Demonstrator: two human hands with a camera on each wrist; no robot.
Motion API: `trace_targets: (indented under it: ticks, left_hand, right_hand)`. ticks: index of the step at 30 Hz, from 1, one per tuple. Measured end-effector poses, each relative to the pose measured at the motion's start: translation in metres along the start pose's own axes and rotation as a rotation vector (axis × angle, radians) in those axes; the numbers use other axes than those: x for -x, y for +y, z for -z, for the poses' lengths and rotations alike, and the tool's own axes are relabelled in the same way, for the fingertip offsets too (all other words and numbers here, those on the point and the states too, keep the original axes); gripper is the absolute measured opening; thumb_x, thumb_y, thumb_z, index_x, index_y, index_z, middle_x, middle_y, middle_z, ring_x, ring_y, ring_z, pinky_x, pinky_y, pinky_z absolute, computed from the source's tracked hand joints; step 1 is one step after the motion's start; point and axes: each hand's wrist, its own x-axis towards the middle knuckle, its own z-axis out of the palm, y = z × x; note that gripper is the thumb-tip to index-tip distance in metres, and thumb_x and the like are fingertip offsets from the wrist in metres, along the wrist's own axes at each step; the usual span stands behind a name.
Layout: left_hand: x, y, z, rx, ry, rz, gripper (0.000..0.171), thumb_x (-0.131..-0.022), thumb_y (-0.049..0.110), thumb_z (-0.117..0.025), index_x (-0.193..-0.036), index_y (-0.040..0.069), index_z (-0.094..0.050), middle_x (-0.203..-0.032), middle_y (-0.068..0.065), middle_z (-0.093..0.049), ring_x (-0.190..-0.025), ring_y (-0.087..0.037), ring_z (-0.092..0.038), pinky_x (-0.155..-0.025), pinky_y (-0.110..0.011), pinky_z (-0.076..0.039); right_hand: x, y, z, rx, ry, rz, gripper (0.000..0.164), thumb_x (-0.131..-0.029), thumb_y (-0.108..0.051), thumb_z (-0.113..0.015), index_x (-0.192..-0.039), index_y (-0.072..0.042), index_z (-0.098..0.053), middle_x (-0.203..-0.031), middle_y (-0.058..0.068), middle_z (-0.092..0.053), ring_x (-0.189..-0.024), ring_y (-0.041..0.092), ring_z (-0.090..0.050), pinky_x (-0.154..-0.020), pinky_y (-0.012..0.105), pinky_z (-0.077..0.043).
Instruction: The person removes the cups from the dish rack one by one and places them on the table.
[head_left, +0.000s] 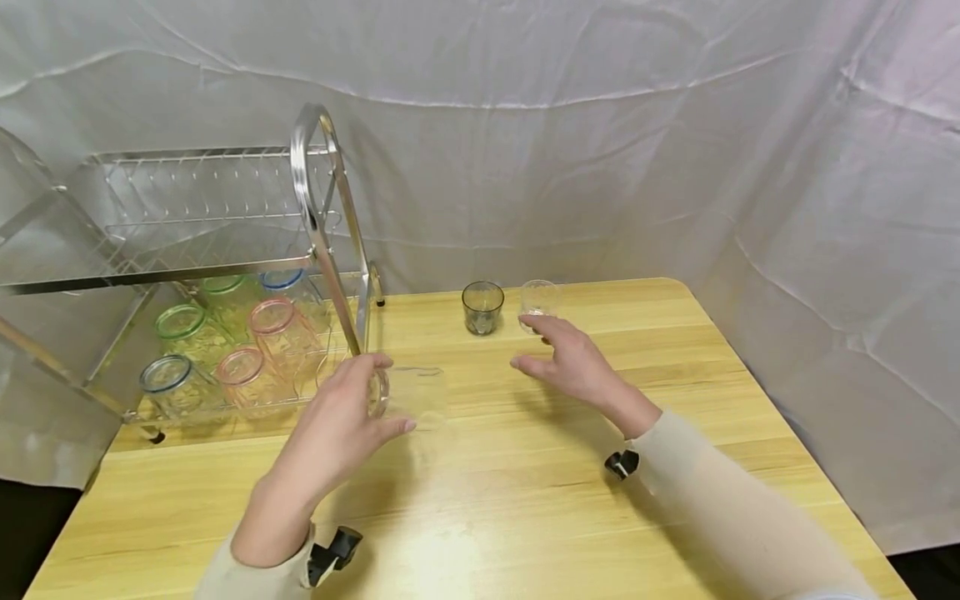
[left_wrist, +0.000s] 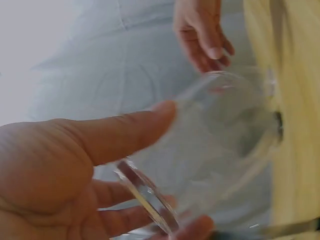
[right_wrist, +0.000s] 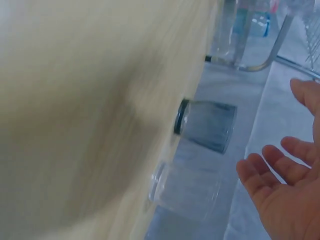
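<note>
Head view: left hand point(head_left: 333, 429) curled round a clear glass point(head_left: 420, 396), right hand point(head_left: 572, 360) spread near a colourless tumbler point(head_left: 540, 297).

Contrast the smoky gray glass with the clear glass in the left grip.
The smoky gray glass is dark-tinted; the clear glass is colorless. The smoky gray glass stands upright on the wooden table; the clear glass is tipped sideways in the left grip. Both are see-through.
</note>
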Motion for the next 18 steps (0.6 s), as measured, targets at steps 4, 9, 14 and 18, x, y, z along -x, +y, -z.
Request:
trace_targets:
  ticks: [4,9,14,18]
  left_hand:
    - [-0.011,-0.006,-0.018,0.164,-0.026,0.052,0.078,-0.088,0.033,-0.088,-0.151,0.012,-0.046,-0.153,-0.018,-0.051,-0.133,-0.041,-0.056,-0.105,-0.063,-0.050]
    - [-0.024,-0.015,-0.041,0.387,-0.048,0.073,0.079,-0.087,0.029,-0.089,-0.151,0.014,-0.045,-0.151,-0.019,-0.051,-0.131,-0.039,-0.057,-0.103,-0.055,-0.055]
    - [-0.035,-0.022,-0.058,0.527,-0.089,0.081,0.079,-0.088,0.029,-0.088,-0.153,0.016,-0.043,-0.153,-0.015,-0.048,-0.140,-0.039,-0.050,-0.107,-0.055,-0.054]
    - [-0.045,-0.026,-0.069,0.563,-0.111,0.070,0.078,-0.087,0.030,-0.088,-0.151,0.020,-0.045,-0.154,-0.010,-0.049,-0.143,-0.039,-0.048,-0.109,-0.056,-0.052]
  right_hand:
    - [0.012,-0.005,-0.006,-0.112,-0.036,0.008,0.079,-0.094,-0.038,-0.082,-0.159,-0.012,-0.046,-0.159,0.014,-0.052,-0.130,0.044,-0.061,-0.106,0.058,-0.054]
    - [0.021,-0.008,-0.013,-0.262,-0.080,0.016,0.082,-0.093,-0.036,-0.082,-0.161,-0.013,-0.042,-0.161,0.011,-0.049,-0.136,0.045,-0.058,-0.113,0.053,-0.051]
    - [0.030,-0.012,-0.014,-0.389,-0.143,0.006,0.086,-0.093,-0.037,-0.083,-0.164,-0.023,-0.037,-0.167,0.005,-0.041,-0.145,0.044,-0.050,-0.117,0.053,-0.046]
    - [0.034,-0.014,-0.016,-0.442,-0.190,0.013,0.092,-0.092,-0.036,-0.084,-0.166,-0.029,-0.031,-0.171,0.003,-0.033,-0.151,0.043,-0.043,-0.120,0.055,-0.042]
